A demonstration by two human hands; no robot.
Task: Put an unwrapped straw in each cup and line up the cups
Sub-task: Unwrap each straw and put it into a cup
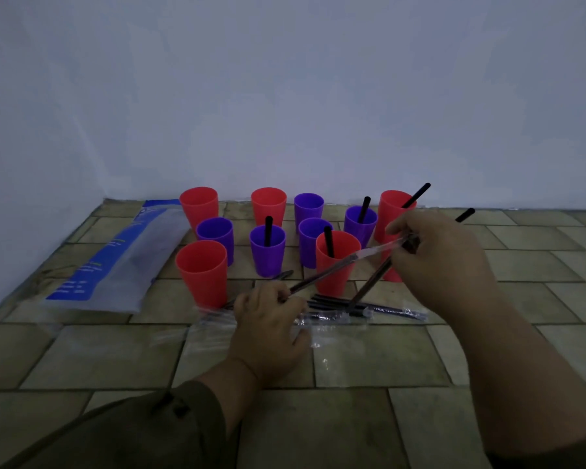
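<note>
Several red and purple cups stand on the tiled floor by the wall. Black straws stand in a purple cup [267, 250], a red cup [337, 262], a far purple cup [360, 225] and a far red cup [393, 211]. The near left red cup [202, 272] holds none. My left hand [268, 330] pinches the lower end of a wrapped straw [332, 270]. My right hand [444, 262] grips that straw's clear wrapper top and also a bare black straw [369, 286], which slants down to the floor. Loose wrapped straws [386, 309] lie below my hands.
A blue and clear plastic bag [115, 262] lies flat at the left beside the cups. Crumpled clear wrappers [210, 323] lie near my left hand. The white wall [285, 96] runs just behind the far cups and along the left.
</note>
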